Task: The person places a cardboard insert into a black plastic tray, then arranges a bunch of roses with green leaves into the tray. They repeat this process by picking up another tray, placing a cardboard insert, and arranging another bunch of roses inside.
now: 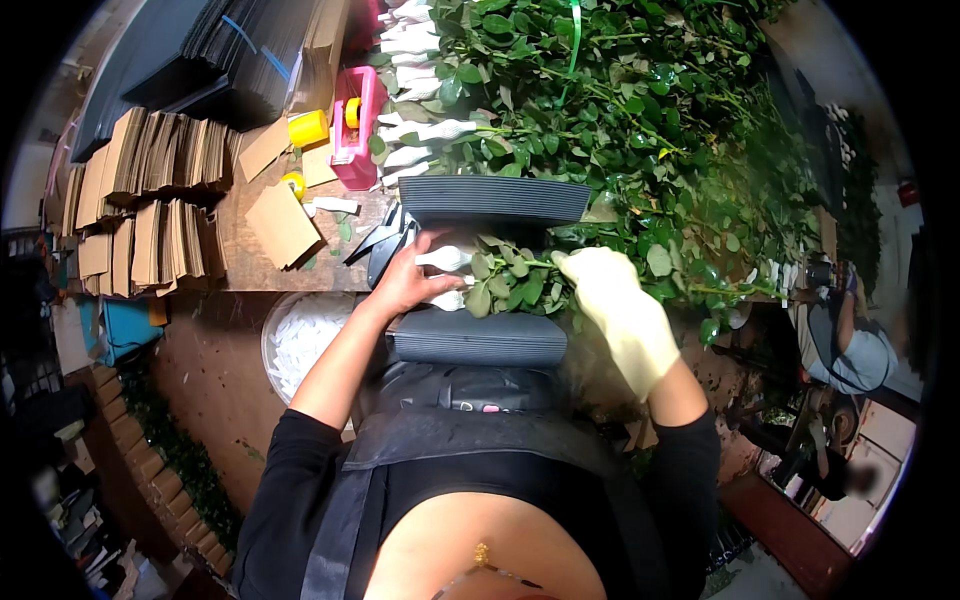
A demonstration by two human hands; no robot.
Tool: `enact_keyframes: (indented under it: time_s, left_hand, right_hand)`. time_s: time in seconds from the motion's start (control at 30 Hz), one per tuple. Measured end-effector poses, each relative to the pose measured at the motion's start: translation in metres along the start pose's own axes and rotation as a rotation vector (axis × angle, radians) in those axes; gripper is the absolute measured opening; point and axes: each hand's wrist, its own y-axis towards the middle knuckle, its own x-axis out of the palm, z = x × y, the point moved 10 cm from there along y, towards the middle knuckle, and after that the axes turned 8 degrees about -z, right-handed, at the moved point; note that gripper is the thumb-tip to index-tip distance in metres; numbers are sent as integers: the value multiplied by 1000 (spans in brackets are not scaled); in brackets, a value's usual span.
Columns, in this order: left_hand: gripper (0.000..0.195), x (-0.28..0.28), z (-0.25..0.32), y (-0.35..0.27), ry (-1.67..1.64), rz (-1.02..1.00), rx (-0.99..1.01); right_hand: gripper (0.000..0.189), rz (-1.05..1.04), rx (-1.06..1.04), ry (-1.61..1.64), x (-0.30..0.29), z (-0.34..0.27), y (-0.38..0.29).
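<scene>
My left hand (405, 279) is bare, its thumb and fingers around white-netted flower heads (446, 259) at the table's front edge. Leafy stems (517, 281), which look like roses, run from those heads to the right. My right hand (611, 296), in a pale yellow glove, grips the stems with its fingertips. The flowers lie between two upright walls of dark corrugated sheet: the far wall (495, 199) stands behind them, and the near wall (480, 339) is against my apron. Black-handled scissors (386, 244) rest just left of my left hand.
A big heap of leafy stems (600, 112) covers the table's back right. A pink tape dispenser (356, 127), yellow tape roll (308, 129), cardboard stacks (161, 157) and dark sheets (225, 67) occupy the left. Below the edge sits a tub of white pieces (304, 345). Another person (847, 345) is far right.
</scene>
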Motion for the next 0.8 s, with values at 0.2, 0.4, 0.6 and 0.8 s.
enact_keyframes:
  time_s: [0.2,0.4,0.6,0.8]
  left_hand:
    - [60,3,-2,0,64,-26,24]
    - [46,3,2,-6,120,36,27]
    - [30,1,0,3,202,130,59]
    - [26,-1,-4,5,280,198,122]
  right_hand:
    - [23,-210,69,-30,31,5,17]
    - [35,8,-332,476,14,16,-4]
    - [27,655,-49,501,-80,102,-11]
    - [20,422,173,-300,-51,116,77]
